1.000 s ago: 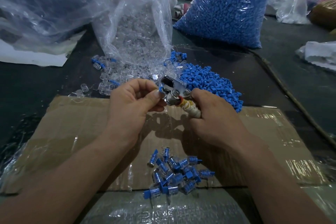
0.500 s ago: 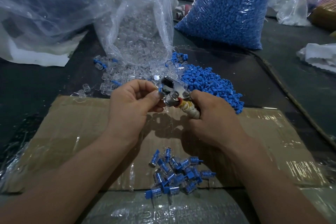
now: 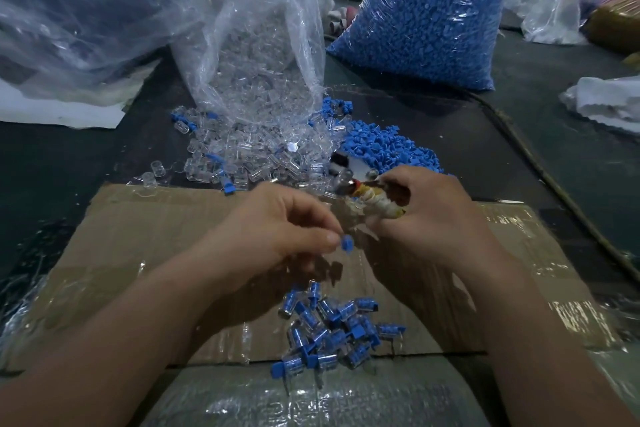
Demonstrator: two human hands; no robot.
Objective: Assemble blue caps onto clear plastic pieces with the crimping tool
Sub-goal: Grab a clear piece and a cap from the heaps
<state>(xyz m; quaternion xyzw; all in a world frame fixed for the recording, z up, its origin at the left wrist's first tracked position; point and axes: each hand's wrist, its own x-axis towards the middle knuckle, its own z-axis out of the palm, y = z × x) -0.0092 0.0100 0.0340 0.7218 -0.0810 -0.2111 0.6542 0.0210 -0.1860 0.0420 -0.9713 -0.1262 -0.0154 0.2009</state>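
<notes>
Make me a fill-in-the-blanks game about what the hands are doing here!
The left hand pinches a piece with a ____ cap.
The crimping tool is in the ____ hand.
The finished pieces lie piled on the ____.
Missing words: blue, right, cardboard.

Bare cardboard (image 3: pixel 121 236) is lying open on my left. A pile of finished pieces (image 3: pixel 329 329) is sitting in my way, close to me. Farther out, clear pieces (image 3: pixel 242 163) and blue caps (image 3: pixel 388 149) are crowding the cardboard's far edge.
</notes>
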